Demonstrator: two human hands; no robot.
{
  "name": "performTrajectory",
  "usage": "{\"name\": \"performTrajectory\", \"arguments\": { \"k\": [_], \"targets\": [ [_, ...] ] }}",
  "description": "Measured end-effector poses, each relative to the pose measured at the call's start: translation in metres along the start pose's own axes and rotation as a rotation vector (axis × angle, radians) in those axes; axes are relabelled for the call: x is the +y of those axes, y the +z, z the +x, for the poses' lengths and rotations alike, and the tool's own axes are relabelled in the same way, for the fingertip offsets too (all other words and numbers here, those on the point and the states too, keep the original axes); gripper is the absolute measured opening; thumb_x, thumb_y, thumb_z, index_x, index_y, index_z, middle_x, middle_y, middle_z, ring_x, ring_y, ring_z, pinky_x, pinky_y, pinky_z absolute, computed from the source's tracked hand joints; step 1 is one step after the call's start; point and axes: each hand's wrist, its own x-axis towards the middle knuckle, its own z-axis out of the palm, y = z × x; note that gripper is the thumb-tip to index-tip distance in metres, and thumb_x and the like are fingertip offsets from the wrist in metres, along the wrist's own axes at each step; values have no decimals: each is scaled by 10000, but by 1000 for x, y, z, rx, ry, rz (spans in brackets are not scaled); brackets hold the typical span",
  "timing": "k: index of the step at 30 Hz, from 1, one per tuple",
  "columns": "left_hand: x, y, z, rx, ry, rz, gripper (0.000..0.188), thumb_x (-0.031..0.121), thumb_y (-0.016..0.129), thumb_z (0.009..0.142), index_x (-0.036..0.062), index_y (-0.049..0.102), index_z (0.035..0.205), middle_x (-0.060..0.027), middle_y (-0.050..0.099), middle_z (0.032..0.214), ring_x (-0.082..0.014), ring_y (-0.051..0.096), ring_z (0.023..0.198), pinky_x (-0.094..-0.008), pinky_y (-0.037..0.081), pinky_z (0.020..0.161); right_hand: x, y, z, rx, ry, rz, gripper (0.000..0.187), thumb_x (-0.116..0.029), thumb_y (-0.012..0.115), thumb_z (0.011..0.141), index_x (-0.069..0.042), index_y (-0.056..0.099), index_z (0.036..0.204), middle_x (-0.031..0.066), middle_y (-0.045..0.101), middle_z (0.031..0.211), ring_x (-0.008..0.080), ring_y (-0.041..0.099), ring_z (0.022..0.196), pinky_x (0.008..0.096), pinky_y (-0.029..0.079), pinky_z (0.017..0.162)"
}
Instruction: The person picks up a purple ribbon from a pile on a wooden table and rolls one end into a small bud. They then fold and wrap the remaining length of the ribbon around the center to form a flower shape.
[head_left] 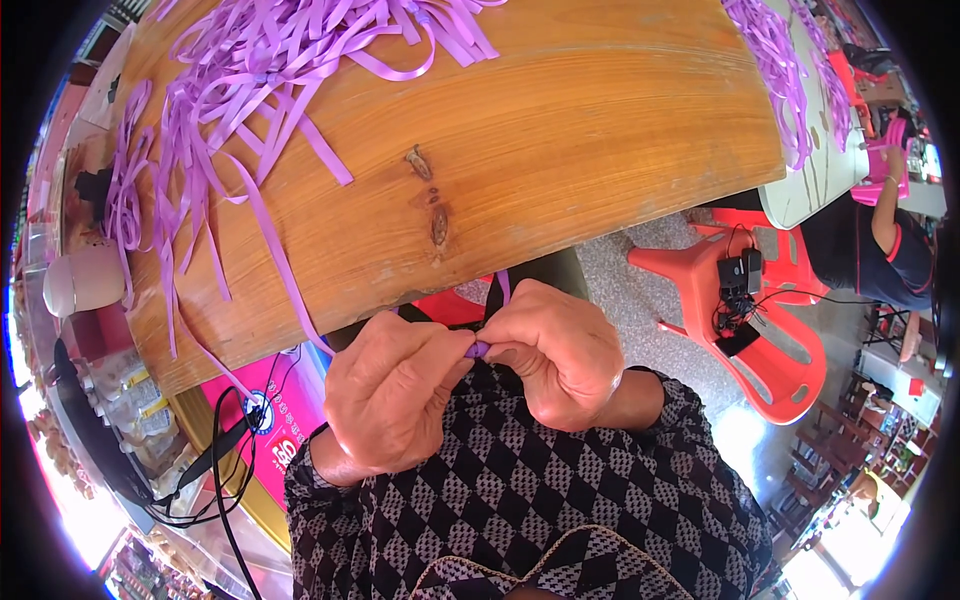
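Observation:
Just off the near edge of the wooden table [560, 150], both hands meet in front of my patterned top. My left hand [392, 390] and my right hand [560, 350] pinch a purple ribbon [478, 350] between their fingertips, where a small darker purple bit shows. One ribbon end rises behind the right hand's fingers, and another strip runs from the table down behind the left hand. How the ribbon is folded or knotted between the fingers is mostly hidden. A large heap of purple ribbons [290, 45] lies on the far left of the table, some strands trailing toward me.
More purple ribbons [785, 90] hang at the table's right end, beside a pale table [835, 180]. A red plastic chair [690, 270] holds black devices and cables. Black cables [215, 470] loop over a pink box [262, 430] at lower left. Another person [870, 240] sits at right.

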Motion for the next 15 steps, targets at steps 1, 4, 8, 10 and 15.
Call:
{"name": "performTrajectory", "arguments": {
  "k": [1, 4, 8, 10, 15],
  "targets": [
    [0, 0, 0, 0, 25, 15, 285, -18, 730, 605, -44, 624, 869, -105, 559, 743, -222, 517, 553, -295, 406, 446, 1, 0, 0, 0, 2, 1, 131, -21, 677, 725, 55, 593, 790, 93, 585, 638, 192, 513, 508, 271, 376, 446],
    [-3, 1, 0, -23, 87, 40, 319, -38, 721, 569, -58, 622, 872, -114, 552, 744, -225, 518, 556, -297, 409, 445, 2, -2, -2, -17, -23, -3, 136, -13, 683, 708, 56, 584, 770, 94, 573, 626, 202, 508, 488, 279, 369, 433],
    [-5, 0, 2, -50, 138, 36, 347, -49, 712, 545, -68, 618, 879, -119, 551, 745, -227, 518, 554, -298, 410, 440, 0, -7, -1, -81, 49, 54, 136, -16, 682, 701, 44, 572, 752, 90, 552, 606, 203, 504, 486, 283, 366, 431],
    [-4, -5, 3, -128, 157, 53, 330, -43, 700, 551, -67, 617, 869, -118, 549, 742, -226, 522, 555, -300, 415, 445, -2, -10, 3, -109, 81, 86, 132, -18, 681, 701, 36, 571, 749, 87, 543, 598, 201, 503, 487, 285, 363, 430],
    [-7, -11, 11, -151, 61, -2, 252, 9, 692, 664, -59, 611, 894, -134, 570, 776, -229, 562, 613, -292, 444, 508, -12, -10, 11, -177, 408, 171, 119, -71, 663, 771, -1, 587, 830, 70, 539, 618, 197, 523, 517, 275, 374, 460]
  ]
}}
